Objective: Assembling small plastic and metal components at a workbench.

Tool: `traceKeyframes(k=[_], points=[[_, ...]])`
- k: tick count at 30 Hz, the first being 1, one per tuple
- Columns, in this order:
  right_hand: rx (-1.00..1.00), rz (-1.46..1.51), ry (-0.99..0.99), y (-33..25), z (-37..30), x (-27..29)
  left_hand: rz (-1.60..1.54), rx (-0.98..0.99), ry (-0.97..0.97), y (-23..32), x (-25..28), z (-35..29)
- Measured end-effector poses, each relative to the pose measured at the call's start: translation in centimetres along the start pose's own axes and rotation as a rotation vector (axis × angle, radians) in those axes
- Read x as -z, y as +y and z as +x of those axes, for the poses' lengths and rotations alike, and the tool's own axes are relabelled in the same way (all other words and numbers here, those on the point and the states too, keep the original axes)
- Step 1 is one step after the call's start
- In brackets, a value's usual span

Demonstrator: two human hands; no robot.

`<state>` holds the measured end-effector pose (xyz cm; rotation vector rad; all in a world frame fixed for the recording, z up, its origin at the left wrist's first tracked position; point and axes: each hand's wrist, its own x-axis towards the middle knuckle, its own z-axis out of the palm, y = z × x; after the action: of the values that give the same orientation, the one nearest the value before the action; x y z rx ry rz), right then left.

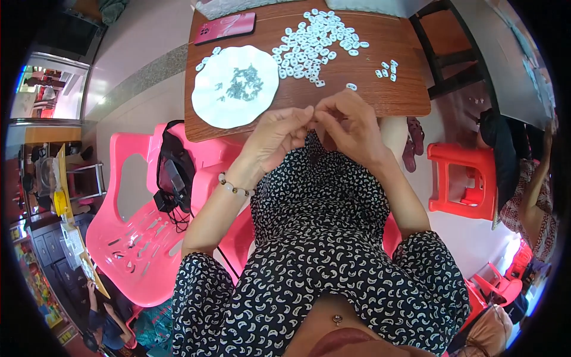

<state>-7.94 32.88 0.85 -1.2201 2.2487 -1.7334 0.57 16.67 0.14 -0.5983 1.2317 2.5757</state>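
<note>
My left hand point(278, 134) and my right hand point(352, 126) meet at the near edge of the wooden table point(333, 107). Thumb and forefinger of each are pinched together, fingertips almost touching. Whatever they hold is too small to make out. One white oval piece with dark marks point(351, 87) lies just beyond my right hand. A heap of similar white pieces point(309, 50) spreads over the table's far middle. To the left stands a white scalloped plate point(208, 107) with many tiny grey pieces point(245, 83) on it.
A few white pieces point(207, 59) lie by the plate's left rim, and several more point(385, 72) at the table's right. A pink phone point(225, 28) rests at the far left. Pink chairs point(140, 256) stand left, one bearing a black bag point(176, 166); a red stool point(464, 178) stands right.
</note>
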Motion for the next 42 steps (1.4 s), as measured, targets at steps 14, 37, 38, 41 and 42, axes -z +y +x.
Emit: traceKeyframes(k=[14, 37, 38, 41, 42], points=[[-0.312, 0.255, 0.100, 1.1, -3.8, 2.8, 0.182, -0.116, 0.015, -2.6, -3.7, 1.6], [-0.487, 0.392, 0.104, 1.4, -4.4, 4.2, 0.633, -0.322, 0.055, -2.9, -4.7, 1.6], [-0.491, 0.356, 0.106, 1.3, -4.4, 4.2, 0.669, -0.318, 0.059, -3.0, -4.6, 1.7], [-0.489, 0.309, 0.117, 1.2, -4.4, 4.1, 0.642, -0.335, 0.055, -2.9, -4.9, 1.5], [-0.483, 0.296, 0.127, 1.2, -4.4, 4.1, 0.642, -0.334, 0.055, -2.8, -5.0, 1.5]])
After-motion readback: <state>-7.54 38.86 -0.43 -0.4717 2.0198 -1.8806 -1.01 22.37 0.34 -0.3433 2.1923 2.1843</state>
